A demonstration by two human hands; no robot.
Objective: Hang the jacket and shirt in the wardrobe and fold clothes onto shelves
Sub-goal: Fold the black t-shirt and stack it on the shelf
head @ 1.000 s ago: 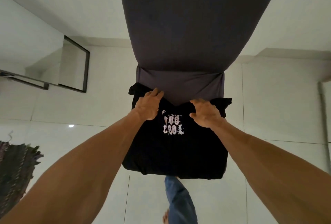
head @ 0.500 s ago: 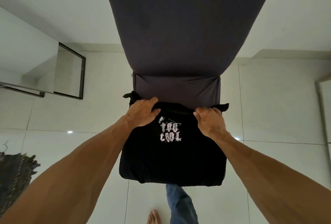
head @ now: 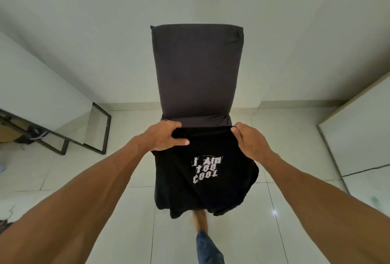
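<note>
1. The left hand (head: 163, 137) and right hand (head: 252, 142) each grip the top edge of a black T-shirt (head: 202, 179).
2. It hangs near a dark-covered chair (head: 196, 69), showing white upside-down lettering (head: 205, 169).

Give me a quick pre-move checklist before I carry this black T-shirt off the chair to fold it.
1. Left hand gripping the top edge of the T-shirt: ok.
2. Right hand gripping the same edge on the other side: ok.
3. Shirt spread flat between the hands: ok, the white lettering shows in full.
4. Hem clear of the floor: ok, it hangs free above the tiles.
5. Shirt clear of the chair: cannot tell, the top edge sits right at the base of the backrest.
6. Walking path clear: cannot tell, the shirt hides the tiles in front of the leg.
</note>
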